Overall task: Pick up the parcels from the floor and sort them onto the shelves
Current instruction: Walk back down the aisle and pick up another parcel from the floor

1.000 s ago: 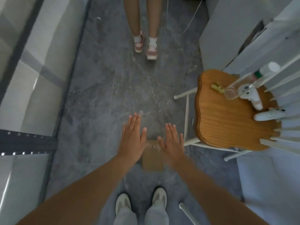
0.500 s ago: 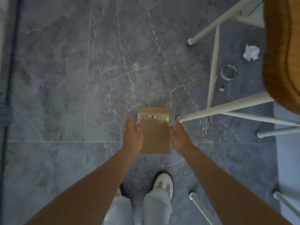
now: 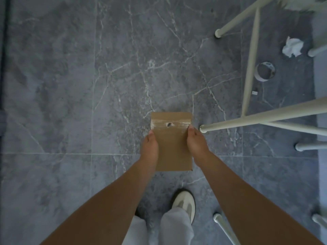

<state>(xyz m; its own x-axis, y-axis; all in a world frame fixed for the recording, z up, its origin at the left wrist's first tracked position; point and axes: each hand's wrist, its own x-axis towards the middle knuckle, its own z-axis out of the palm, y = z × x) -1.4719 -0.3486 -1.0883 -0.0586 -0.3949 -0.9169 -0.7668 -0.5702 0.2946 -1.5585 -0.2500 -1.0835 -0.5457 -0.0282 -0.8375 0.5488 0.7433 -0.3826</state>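
Gripping: both hands close on the two long edges of one flat brown cardboard parcel (image 3: 172, 149), seen from above over the grey marble floor (image 3: 70, 103).
Left hand (image 3: 149, 149): curled against the parcel's left edge, thumb on the top face, the other fingers hidden beneath or behind the edge.
Right hand (image 3: 195, 143): pressed to the parcel's right edge, thumb tip reaching the tape band, the other fingers out of sight.
Parcel position: straight ahead of the person, between the hands, low over the floor; whether its underside touches the tiles or has cleared them cannot be told.
Parcel surface: a strip of clear tape (image 3: 170, 124) crosses it near the far end, with a small dark hole in the middle of the strip.
Chair legs (image 3: 261, 119): white, to the right; the nearest foot is just beside the right thumb.
Floor litter: a crumpled white paper (image 3: 292, 46) and a tape roll (image 3: 265, 71) lie under the chair, well apart from the parcel.
Person: one pale shoe (image 3: 184, 203) and light trouser legs (image 3: 177, 227) show below the parcel.
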